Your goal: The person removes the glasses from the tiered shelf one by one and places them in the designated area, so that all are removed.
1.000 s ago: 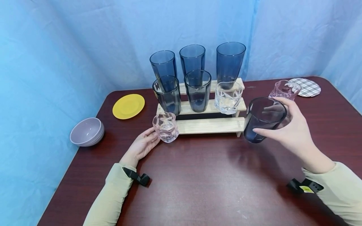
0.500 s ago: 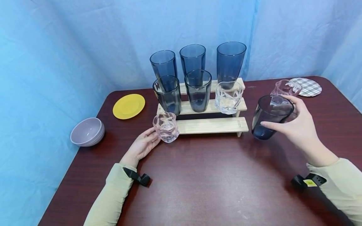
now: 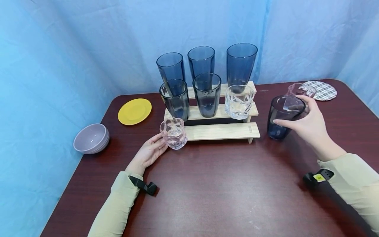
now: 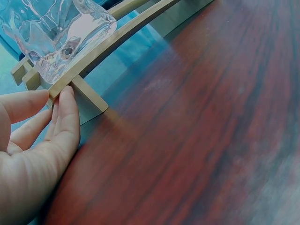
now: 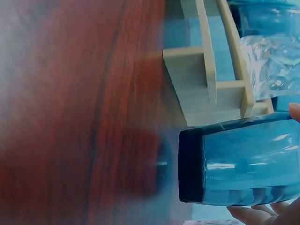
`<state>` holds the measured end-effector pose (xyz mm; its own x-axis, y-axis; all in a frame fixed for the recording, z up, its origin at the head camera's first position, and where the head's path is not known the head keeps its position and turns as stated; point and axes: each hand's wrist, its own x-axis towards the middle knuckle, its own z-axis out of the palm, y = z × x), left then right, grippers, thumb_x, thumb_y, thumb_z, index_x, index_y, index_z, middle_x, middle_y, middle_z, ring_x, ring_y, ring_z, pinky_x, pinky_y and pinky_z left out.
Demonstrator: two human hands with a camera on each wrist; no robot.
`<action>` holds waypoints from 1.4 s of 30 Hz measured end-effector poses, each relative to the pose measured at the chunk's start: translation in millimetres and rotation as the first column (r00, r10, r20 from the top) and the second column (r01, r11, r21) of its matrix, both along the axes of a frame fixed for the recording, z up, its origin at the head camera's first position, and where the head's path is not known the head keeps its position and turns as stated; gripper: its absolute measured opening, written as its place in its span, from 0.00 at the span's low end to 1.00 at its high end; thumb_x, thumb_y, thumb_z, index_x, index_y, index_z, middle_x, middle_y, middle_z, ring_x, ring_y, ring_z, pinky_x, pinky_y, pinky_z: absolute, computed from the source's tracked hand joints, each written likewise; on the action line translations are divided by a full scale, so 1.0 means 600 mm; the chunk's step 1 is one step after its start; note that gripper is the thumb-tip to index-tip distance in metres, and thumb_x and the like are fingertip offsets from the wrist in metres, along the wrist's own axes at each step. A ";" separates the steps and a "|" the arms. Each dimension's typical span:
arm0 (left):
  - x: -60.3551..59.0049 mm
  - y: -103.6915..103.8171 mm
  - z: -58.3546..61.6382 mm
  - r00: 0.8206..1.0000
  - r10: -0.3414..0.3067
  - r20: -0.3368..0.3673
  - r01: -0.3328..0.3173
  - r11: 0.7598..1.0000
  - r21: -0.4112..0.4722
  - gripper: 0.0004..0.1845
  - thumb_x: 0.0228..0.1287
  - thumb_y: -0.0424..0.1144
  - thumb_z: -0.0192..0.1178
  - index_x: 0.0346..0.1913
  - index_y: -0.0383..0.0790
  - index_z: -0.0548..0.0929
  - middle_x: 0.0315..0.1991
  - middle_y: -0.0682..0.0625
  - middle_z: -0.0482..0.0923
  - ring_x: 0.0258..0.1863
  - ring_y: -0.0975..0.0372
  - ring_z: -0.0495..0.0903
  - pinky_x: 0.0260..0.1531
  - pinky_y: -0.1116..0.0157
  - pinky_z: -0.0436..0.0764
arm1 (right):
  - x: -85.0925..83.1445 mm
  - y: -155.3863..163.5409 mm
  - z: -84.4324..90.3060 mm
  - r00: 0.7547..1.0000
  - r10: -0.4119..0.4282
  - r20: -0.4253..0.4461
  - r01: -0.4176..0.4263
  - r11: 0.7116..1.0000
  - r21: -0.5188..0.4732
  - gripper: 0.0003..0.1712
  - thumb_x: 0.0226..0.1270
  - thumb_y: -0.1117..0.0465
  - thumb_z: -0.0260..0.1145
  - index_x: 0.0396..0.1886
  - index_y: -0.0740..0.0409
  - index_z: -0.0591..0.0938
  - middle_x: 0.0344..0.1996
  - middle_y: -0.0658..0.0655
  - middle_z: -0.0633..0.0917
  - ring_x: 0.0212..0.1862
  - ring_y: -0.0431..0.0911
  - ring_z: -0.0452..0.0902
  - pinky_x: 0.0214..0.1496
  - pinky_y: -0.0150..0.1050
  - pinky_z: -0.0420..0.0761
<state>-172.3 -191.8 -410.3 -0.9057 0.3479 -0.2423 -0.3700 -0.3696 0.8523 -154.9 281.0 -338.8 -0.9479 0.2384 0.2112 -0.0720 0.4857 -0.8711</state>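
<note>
My right hand (image 3: 305,125) grips a dark blue tumbler (image 3: 282,117) by its rim and side, just right of a three-step wooden rack (image 3: 219,131). In the right wrist view the tumbler (image 5: 243,161) has its base close to the rack's end (image 5: 206,93). I cannot tell whether it touches the table. My left hand (image 3: 151,150) lies on the table with relaxed fingers. Its fingertips (image 4: 65,101) touch the left end of the lowest step (image 4: 117,37), beside a pink faceted glass (image 3: 173,132) that stands there.
Three tall blue glasses (image 3: 201,61) stand on the top step, with two dark tumblers (image 3: 207,95) and a clear glass (image 3: 239,102) on the middle one. Another pink glass (image 3: 297,89) and a plaid coaster (image 3: 324,90) are far right. Yellow plate (image 3: 134,111) and lilac bowls (image 3: 91,138) sit left.
My right hand has carried the dark tumbler rightward and away from me, then lowered it upright towards the table. The left hand and pink glass have not moved.
</note>
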 end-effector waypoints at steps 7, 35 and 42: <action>0.000 -0.001 -0.003 1.000 -0.008 -0.022 0.007 1.000 -0.030 0.28 0.73 0.25 0.37 0.72 0.29 0.45 0.44 0.57 0.77 0.45 0.71 0.77 0.45 0.75 0.77 | -0.028 0.003 -0.001 0.998 -0.018 0.053 0.015 0.998 0.054 0.54 0.45 0.56 0.79 0.70 0.47 0.57 0.53 0.42 0.69 0.50 0.31 0.67 0.44 0.16 0.67; 0.000 -0.001 -0.002 1.000 0.001 -0.024 -0.001 1.000 -0.027 0.25 0.73 0.25 0.37 0.70 0.31 0.49 0.42 0.57 0.77 0.43 0.70 0.77 0.45 0.74 0.77 | -0.133 -0.028 -0.021 0.984 -0.173 0.034 0.175 0.983 -0.058 0.56 0.43 0.55 0.79 0.70 0.46 0.56 0.61 0.51 0.68 0.63 0.45 0.63 0.66 0.39 0.66; 0.002 -0.002 -0.002 1.000 -0.003 -0.026 0.002 1.000 -0.014 0.25 0.73 0.25 0.37 0.71 0.31 0.49 0.42 0.56 0.78 0.43 0.70 0.77 0.44 0.75 0.77 | -0.139 -0.017 -0.019 0.986 -0.160 0.053 0.159 0.987 0.024 0.58 0.45 0.49 0.77 0.71 0.51 0.52 0.68 0.59 0.62 0.68 0.51 0.59 0.70 0.45 0.61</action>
<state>-171.3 -193.1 -411.5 -0.9108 0.3469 -0.2238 -0.3488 -0.3567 0.8667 -238.5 270.7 -350.0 -0.9085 0.3836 0.1659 0.0555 0.5042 -0.8618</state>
